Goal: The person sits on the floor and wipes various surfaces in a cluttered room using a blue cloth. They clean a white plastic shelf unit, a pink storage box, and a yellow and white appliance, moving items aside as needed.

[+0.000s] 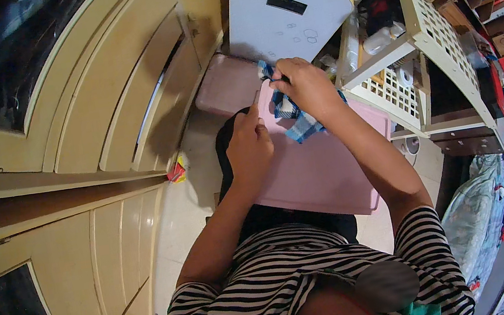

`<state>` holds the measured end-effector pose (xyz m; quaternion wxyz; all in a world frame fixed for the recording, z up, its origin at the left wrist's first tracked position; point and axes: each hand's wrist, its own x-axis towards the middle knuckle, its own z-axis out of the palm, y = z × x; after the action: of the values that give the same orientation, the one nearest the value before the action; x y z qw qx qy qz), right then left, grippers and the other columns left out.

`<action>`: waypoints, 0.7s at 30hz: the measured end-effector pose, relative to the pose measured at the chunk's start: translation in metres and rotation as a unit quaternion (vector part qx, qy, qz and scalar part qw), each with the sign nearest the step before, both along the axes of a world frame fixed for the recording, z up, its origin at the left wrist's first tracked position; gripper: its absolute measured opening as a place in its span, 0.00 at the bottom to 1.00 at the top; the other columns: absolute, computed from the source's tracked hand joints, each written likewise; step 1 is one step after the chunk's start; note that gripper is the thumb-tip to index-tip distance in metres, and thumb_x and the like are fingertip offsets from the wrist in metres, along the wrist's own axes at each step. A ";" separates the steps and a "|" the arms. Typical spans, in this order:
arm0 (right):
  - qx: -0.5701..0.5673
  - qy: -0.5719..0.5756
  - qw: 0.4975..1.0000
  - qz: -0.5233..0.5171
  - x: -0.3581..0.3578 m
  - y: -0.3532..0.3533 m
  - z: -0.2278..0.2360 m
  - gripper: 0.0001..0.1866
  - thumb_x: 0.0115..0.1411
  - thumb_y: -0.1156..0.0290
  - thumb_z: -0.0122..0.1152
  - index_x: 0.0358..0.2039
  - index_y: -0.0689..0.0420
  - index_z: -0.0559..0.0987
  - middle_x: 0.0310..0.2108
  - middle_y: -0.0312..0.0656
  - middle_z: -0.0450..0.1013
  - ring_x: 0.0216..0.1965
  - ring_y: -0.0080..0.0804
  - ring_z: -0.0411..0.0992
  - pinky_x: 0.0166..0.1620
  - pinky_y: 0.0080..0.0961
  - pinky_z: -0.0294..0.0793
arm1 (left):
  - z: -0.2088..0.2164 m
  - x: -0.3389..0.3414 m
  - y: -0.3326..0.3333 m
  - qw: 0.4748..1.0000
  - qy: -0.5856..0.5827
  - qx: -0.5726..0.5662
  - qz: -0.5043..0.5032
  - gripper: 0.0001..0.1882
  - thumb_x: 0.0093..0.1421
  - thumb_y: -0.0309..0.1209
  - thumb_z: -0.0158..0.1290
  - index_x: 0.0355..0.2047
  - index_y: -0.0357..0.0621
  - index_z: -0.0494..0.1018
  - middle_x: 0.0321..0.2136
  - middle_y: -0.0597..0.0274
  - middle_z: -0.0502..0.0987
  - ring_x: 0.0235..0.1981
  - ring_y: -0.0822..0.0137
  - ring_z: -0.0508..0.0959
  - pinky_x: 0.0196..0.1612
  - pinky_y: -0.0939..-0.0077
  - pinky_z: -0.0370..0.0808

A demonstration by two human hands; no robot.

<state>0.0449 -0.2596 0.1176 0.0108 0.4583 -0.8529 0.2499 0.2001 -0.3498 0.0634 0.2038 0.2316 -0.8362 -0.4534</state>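
Observation:
My right hand (305, 86) is closed on a blue and white checked cloth (299, 125) and presses it onto the top of a pink plastic stool (319, 173), near its far edge. My left hand (249, 146) grips the stool's left edge, with its forefinger stretched out along the rim. Part of the cloth is hidden under my right hand. Both forearms come up from my striped shirt at the bottom of the picture.
A white appliance with a yellow edge (286, 12) stands just beyond the stool. Cream wooden cabinet doors (96, 115) fill the left side. A cream lattice shelf rack (426, 59) with bottles and cardboard boxes stands at the right. Pale tiled floor (187, 200) lies below.

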 end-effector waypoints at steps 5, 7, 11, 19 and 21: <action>-0.034 0.125 0.992 0.002 0.029 0.019 0.004 0.08 0.52 0.74 0.65 0.34 0.57 0.78 0.36 0.44 0.74 0.39 0.47 0.73 0.41 0.37 0.74 | -0.001 0.002 0.002 1.000 -0.012 -0.006 0.009 0.18 0.62 0.27 0.48 0.53 0.41 0.71 0.37 0.51 0.73 0.37 0.51 0.76 0.40 0.66 0.73; -0.036 0.109 0.993 -0.009 0.036 0.022 -0.008 0.10 0.52 0.75 0.64 0.36 0.57 0.79 0.37 0.43 0.74 0.39 0.46 0.73 0.41 0.37 0.74 | -0.003 0.002 0.003 1.000 -0.013 -0.003 0.005 0.19 0.62 0.27 0.48 0.53 0.41 0.71 0.37 0.51 0.73 0.37 0.50 0.76 0.39 0.63 0.73; -0.025 0.068 0.997 0.000 0.034 0.007 -0.012 0.08 0.53 0.77 0.62 0.35 0.58 0.78 0.36 0.44 0.74 0.39 0.47 0.73 0.41 0.38 0.75 | -0.001 0.001 0.004 1.000 -0.010 -0.002 -0.011 0.21 0.61 0.27 0.46 0.55 0.41 0.69 0.37 0.50 0.72 0.37 0.48 0.75 0.38 0.57 0.72; -0.014 0.111 0.994 0.004 0.027 -0.003 -0.013 0.10 0.53 0.75 0.58 0.38 0.54 0.80 0.37 0.40 0.70 0.41 0.42 0.72 0.40 0.36 0.74 | -0.007 -0.004 0.002 0.999 0.024 0.018 -0.015 0.18 0.60 0.24 0.47 0.51 0.38 0.72 0.34 0.46 0.73 0.38 0.48 0.75 0.41 0.60 0.71; -0.017 0.132 0.991 -0.018 0.020 0.005 -0.015 0.11 0.53 0.73 0.59 0.38 0.52 0.80 0.36 0.40 0.71 0.40 0.42 0.72 0.40 0.37 0.75 | -0.016 -0.003 0.000 0.998 0.054 0.016 -0.003 0.18 0.60 0.24 0.47 0.50 0.36 0.73 0.34 0.45 0.73 0.38 0.49 0.75 0.41 0.61 0.71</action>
<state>0.0646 -0.2543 0.1022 0.1355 0.4717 -0.8477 0.2012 0.1968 -0.3497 0.0470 0.2429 0.2074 -0.8174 -0.4794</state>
